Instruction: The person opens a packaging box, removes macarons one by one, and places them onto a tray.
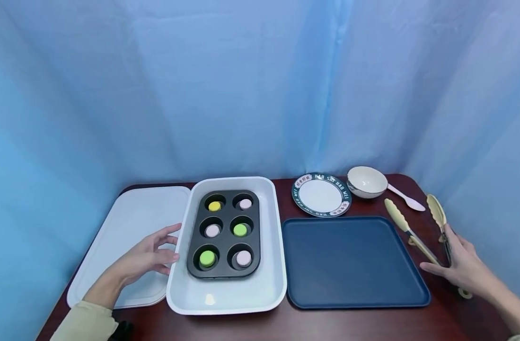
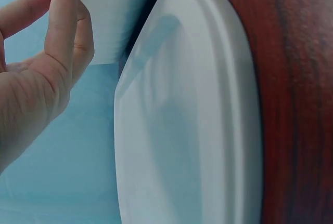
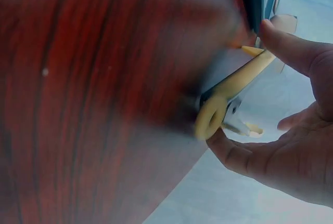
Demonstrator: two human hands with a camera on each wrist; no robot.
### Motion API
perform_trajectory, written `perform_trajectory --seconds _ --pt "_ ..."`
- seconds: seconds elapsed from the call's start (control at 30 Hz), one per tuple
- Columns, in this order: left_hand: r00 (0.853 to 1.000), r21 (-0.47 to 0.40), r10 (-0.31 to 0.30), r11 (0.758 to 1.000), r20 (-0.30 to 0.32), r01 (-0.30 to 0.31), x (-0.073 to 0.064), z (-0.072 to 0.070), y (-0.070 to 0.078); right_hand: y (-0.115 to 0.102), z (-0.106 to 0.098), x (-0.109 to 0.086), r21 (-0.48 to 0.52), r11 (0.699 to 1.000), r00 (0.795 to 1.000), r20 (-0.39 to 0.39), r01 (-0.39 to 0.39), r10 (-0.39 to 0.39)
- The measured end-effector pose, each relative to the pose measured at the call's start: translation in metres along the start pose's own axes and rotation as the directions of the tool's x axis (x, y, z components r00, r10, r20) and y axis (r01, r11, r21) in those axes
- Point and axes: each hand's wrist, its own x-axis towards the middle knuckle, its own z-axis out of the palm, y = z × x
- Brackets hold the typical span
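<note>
Left of the navy tray point(image 1: 355, 263), a left hand point(image 1: 142, 258) hovered, fingers loose; right of it, a right hand point(image 1: 466, 263) straddled the tongs point(image 1: 422, 246), though I couldn't tell whether it gripped. Work looked barely begun: the tongs pinched nothing yet, and six discs point(image 1: 240, 230) sat in a muffin tin point(image 1: 226, 237) left of the tray.

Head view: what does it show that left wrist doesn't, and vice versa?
Only head: the right hand, cream-and-metal tongs, navy rectangular tray, round white plate with green rim, round white bowl, pale pink spoon, dark six-cup muffin tin and its green, pink and yellow round pieces.
Only left wrist: the outer left wall of the white rectangular basin, and dark grain streaks in the reddish-brown table.
Both: left hand, white rectangular tray, the basin, table, light blue fabric curtain.
</note>
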Motion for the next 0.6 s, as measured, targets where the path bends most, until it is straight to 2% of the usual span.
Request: perform_trajectory --seconds 0.27,0.4,0.5,0.6 --pt "1.000 -0.023 -0.026 0.999 0.012 0.026 0.0018 0.0008 -0.0011 0.0032 -0.0011 -0.0002 -0.033 0.999 0.999 -0.028 0.035 -0.036" --pt "0.999 -0.026 -0.035 0.999 0.007 0.035 0.0006 -0.0021 -0.0008 0.0023 -0.0027 0.0022 -0.089 0.995 0.998 0.041 -0.045 0.049" --pt "0.999 -0.031 -0.041 0.999 0.001 0.041 -0.0013 -0.0053 -0.0012 0.0006 -0.0009 0.0056 -0.125 0.986 0.987 0.104 -0.107 0.120" --pt "0.999 -0.044 -0.044 0.998 0.004 0.044 -0.0006 -0.0051 -0.0025 0.0021 0.0013 0.0075 -0.154 0.977 0.977 0.132 -0.148 0.168"
